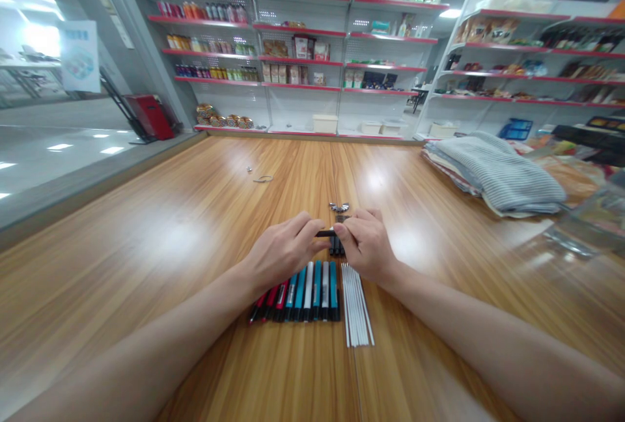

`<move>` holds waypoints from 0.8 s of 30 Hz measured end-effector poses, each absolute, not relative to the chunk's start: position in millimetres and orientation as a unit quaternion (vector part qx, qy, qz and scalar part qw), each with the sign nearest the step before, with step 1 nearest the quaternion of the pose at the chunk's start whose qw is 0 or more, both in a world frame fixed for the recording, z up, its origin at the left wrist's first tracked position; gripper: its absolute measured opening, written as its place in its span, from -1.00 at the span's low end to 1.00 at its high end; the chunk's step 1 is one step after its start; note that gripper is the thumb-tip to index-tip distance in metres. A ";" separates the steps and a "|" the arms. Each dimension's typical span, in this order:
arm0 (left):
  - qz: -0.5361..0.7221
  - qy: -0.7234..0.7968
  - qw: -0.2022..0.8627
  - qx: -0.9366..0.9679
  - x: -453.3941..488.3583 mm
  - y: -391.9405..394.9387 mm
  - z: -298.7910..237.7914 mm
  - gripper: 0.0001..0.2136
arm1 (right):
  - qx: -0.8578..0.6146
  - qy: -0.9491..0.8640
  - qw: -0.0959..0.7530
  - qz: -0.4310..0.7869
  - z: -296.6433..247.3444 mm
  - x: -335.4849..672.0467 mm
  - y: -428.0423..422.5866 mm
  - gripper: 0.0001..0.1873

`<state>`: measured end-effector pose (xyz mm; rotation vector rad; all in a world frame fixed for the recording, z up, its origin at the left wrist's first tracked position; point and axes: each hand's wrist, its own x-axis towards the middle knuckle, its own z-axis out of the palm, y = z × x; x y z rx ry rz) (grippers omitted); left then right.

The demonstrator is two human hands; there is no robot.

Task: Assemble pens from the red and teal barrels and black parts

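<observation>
Two bare hands hold a slim black piece [324, 234] over the middle of a wood-grain tabletop [146, 279].
The piece, smooth and rod-like, lies with its long axis side to side, roughly parallel to the tabletop's far edge; its right end is hidden. The left hand [286, 249] pinches its left end between thumb and forefinger; the right hand [367, 243] grips the other end, thumb pressed along it, fingers curled. Glossy red, blue and white pen barrels [308, 288] lie side by side toward the near edge, which is cut off, partly covered by the left hand; thin white sticks [357, 311] lie just beside them. Black parts [336, 246] between the hands are hard to make out; shiny metallic pieces [338, 207] fan out on the far-edge side.
</observation>
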<state>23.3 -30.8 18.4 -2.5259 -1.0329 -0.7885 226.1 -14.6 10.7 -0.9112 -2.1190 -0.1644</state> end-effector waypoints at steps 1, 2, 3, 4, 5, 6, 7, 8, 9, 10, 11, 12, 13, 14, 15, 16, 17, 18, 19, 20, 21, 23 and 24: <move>-0.271 -0.363 0.144 -0.880 23.7 -31.0 18.4 -0.83 | -0.360 -0.839 0.402 -0.067 10.7 226.7 -13.7 -0.62; -0.266 -0.366 0.142 -0.881 24.1 -31.2 18.4 -0.83 | -0.359 -0.839 0.402 -0.068 10.6 227.2 -13.0 -0.62; -0.260 -0.368 0.141 -0.881 24.6 -31.3 18.6 -0.84 | -0.358 -0.840 0.402 -0.069 10.6 227.4 -12.4 -0.62; -0.256 -0.369 0.143 -0.882 25.0 -31.2 18.9 -0.84 | -0.357 -0.840 0.402 -0.070 10.5 227.5 -12.1 -0.62; -0.252 -0.368 0.147 -0.883 25.3 -31.0 19.1 -0.84 | -0.356 -0.840 0.403 -0.071 10.4 227.4 -12.1 -0.62; -0.249 -0.365 0.153 -0.884 25.3 -30.8 19.4 -0.84 | -0.354 -0.841 0.403 -0.070 10.3 227.2 -12.2 -0.63; -0.245 -0.361 0.160 -0.885 25.1 -30.5 19.5 -0.84 | -0.351 -0.842 0.404 -0.071 10.3 227.0 -12.4 -0.63; -0.242 -0.358 0.164 -0.887 24.7 -30.3 19.5 -0.83 | -0.347 -0.843 0.405 -0.072 10.3 226.9 -12.7 -0.63; -0.239 -0.357 0.166 -0.887 24.2 -30.1 19.4 -0.82 | -0.343 -0.844 0.406 -0.074 10.5 227.0 -12.8 -0.63; -0.240 -0.358 0.166 -0.887 23.6 -30.1 19.2 -0.81 | -0.340 -0.844 0.408 -0.077 10.7 227.3 -12.9 -0.63; -0.245 -0.361 0.163 -0.885 23.2 -30.2 18.9 -0.83 | -0.336 -0.844 0.410 -0.079 11.0 227.7 -12.8 -0.63; -0.253 -0.363 0.159 -0.883 22.9 -30.4 18.7 -0.85 | -0.334 -0.844 0.412 -0.081 11.4 228.3 -12.5 -0.63; -0.260 -0.363 0.154 -0.881 22.8 -30.8 18.6 -0.87 | -0.332 -0.844 0.414 -0.082 11.7 229.0 -12.1 -0.64; -0.266 -0.363 0.150 -0.880 22.8 -31.2 18.7 -0.86 | -0.330 -0.844 0.415 -0.082 11.9 229.7 -11.5 -0.65; -0.269 -0.363 0.149 -0.880 23.0 -31.5 18.9 -0.84 | -0.328 -0.844 0.415 -0.083 11.9 230.3 -10.9 -0.66; -0.267 -0.363 0.150 -0.880 23.2 -31.7 19.2 -0.84 | -0.326 -0.845 0.416 -0.083 11.7 230.8 -10.3 -0.67; -0.263 -0.364 0.153 -0.880 23.4 -31.8 19.6 -0.84 | -0.325 -0.844 0.417 -0.084 11.4 231.1 -9.7 -0.67; -0.258 -0.367 0.159 -0.880 23.6 -31.8 19.9 -0.84 | -0.323 -0.845 0.418 -0.084 11.0 231.2 -9.2 -0.68; -0.254 -0.370 0.166 -0.878 23.5 -31.7 20.1 -0.83 | -0.321 -0.845 0.419 -0.085 10.6 231.2 -8.8 -0.68; -0.250 -0.372 0.173 -0.877 23.4 -31.5 20.0 -0.81 | -0.317 -0.846 0.419 -0.086 10.2 231.2 -8.5 -0.69; -0.247 -0.373 0.178 -0.876 23.1 -31.3 19.8 -0.79 | -0.314 -0.848 0.419 -0.086 10.0 231.2 -8.3 -0.70; -0.248 -0.374 0.181 -0.876 22.4 -31.3 18.8 -0.80 | -0.310 -0.849 0.419 -0.084 9.9 231.4 -7.9 -0.71; -0.253 -0.375 0.177 -0.874 22.2 -31.4 18.2 -0.82 | -0.309 -0.849 0.420 -0.083 10.1 231.6 -7.7 -0.71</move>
